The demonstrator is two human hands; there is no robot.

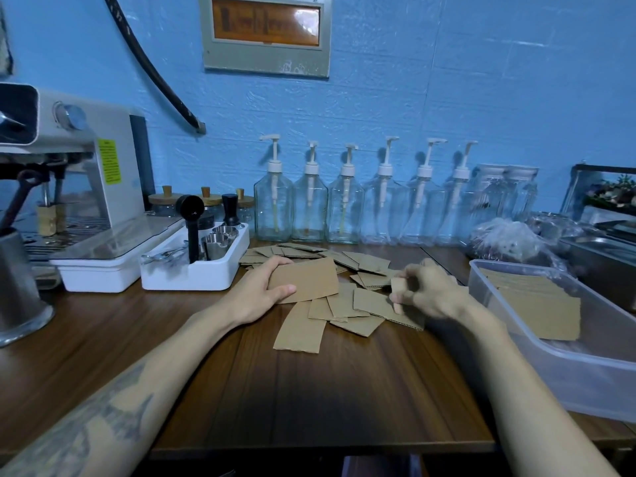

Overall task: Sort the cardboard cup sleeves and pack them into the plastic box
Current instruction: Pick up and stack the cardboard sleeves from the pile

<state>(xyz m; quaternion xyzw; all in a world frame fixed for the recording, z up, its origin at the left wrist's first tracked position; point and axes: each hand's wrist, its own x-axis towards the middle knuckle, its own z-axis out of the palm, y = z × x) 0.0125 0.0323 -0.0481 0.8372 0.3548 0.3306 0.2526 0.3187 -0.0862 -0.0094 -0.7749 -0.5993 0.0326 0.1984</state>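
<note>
Several brown cardboard cup sleeves (347, 304) lie scattered flat across the middle of the wooden table. My left hand (261, 290) grips a small stack of sleeves (309, 280) by its left end, thumb on top, just above the pile. My right hand (426, 290) is to the right of the pile, fingers curled, pinching the edge of one sleeve (398, 286). The clear plastic box (564, 366) stands at the right edge, with a flat layer of sleeves (540, 304) inside it.
A white tray of metal tools (192, 263) and an espresso machine (75, 187) stand at the left. A row of clear pump bottles (347, 208) lines the blue wall. A metal jug (17, 287) is far left; plastic bags (509, 242) lie behind the box.
</note>
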